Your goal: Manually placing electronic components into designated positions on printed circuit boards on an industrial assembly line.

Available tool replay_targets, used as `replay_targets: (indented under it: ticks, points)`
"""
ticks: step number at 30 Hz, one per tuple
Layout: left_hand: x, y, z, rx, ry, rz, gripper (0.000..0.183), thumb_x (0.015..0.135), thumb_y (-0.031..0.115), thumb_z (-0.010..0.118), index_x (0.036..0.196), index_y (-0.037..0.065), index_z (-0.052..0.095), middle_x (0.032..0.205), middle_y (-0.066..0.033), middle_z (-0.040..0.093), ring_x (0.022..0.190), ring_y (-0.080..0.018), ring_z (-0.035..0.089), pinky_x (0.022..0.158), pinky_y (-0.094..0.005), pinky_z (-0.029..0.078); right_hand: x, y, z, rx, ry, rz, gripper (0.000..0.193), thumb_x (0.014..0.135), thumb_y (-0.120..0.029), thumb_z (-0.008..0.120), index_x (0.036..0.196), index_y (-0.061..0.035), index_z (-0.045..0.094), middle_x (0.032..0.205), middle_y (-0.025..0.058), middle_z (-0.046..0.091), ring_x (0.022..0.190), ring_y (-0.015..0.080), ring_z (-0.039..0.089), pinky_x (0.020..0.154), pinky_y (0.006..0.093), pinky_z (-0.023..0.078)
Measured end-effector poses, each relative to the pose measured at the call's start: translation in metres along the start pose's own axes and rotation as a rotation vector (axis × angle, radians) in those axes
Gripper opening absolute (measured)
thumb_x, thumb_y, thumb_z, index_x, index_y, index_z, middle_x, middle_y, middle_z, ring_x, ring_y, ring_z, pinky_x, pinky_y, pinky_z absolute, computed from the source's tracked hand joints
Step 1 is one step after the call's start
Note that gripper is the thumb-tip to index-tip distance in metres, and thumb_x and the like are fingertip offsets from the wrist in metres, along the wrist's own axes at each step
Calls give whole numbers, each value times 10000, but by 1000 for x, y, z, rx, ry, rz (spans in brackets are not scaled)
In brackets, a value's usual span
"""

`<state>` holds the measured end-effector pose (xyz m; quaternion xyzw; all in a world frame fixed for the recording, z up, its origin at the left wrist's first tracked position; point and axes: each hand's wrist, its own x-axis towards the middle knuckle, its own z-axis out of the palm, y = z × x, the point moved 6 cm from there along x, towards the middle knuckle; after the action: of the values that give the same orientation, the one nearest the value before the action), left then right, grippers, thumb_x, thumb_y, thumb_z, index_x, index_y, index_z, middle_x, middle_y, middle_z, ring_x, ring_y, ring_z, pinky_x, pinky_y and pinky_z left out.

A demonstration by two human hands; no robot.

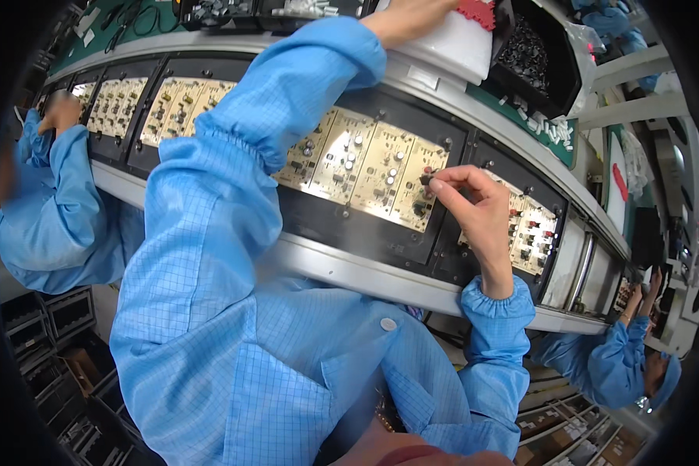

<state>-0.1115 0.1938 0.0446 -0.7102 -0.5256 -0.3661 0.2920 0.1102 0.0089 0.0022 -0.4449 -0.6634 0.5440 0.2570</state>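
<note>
My right hand (480, 211) pinches a small black component (426, 179) between thumb and fingertips. It is over the right end of a pale circuit board panel (373, 165), close to a small red part on the board. The panel lies in a black carrier tray (318, 221) and bears several capacitors and other small parts. My left arm stretches across the line, and my left hand (413, 19) is at the top edge, over a white foam block (446, 56) beside red components (478, 12). The left fingers are cut off by the picture's edge.
A black bin (530, 50) of dark parts stands at the far right, with loose white pieces (550, 128) beside it. Another carrier with a filled board (532, 233) sits right of mine. Co-workers in blue (62, 202) work at both sides. A metal rail (342, 268) edges the line.
</note>
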Motion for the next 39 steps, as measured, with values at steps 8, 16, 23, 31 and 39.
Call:
replay_targets:
  ticks: [8, 16, 23, 31, 39]
  points:
    - [-10, 11, -26, 26, 62, 55, 63, 766, 73, 642, 809, 40, 675, 937, -141, 627, 983, -318, 581, 835, -436, 446, -11, 5, 36, -409, 16, -436, 111, 765, -3, 788, 844, -13, 711, 1055, 87, 625, 1048, 222, 578, 910, 328, 452]
    - [-146, 42, -160, -580, -228, -38, 203, 815, 31, 738, 1011, 50, 686, 974, -73, 677, 1005, -277, 627, 863, -393, 470, -13, 3, 71, -634, 45, -606, 128, 743, -37, 800, 841, -40, 717, 1033, 86, 635, 1018, 274, 567, 902, 381, 394]
    - [-191, 14, -153, -615, -296, -300, 115, 857, 66, 717, 968, 35, 713, 925, -73, 694, 899, -255, 661, 824, -368, 516, -21, 23, 79, -655, 104, -584, 163, 719, -43, 796, 835, -50, 681, 1019, 78, 616, 1031, 287, 558, 913, 409, 369]
    - [-177, 34, -158, -679, -313, -142, 94, 864, 49, 721, 956, 66, 727, 945, -48, 679, 976, -235, 632, 903, -369, 437, -23, -8, 73, -921, 20, -595, 194, 756, -66, 804, 918, -57, 698, 1066, 85, 617, 1054, 285, 560, 932, 427, 374]
    - [-142, 77, -128, -866, -523, -110, 124, 826, 58, 762, 943, 57, 719, 896, -46, 659, 970, -225, 618, 918, -375, 424, 139, -68, -155, -998, 610, -801, 265, 963, -226, 672, 1109, -12, 729, 993, 128, 742, 842, 233, 689, 784, 325, 525]
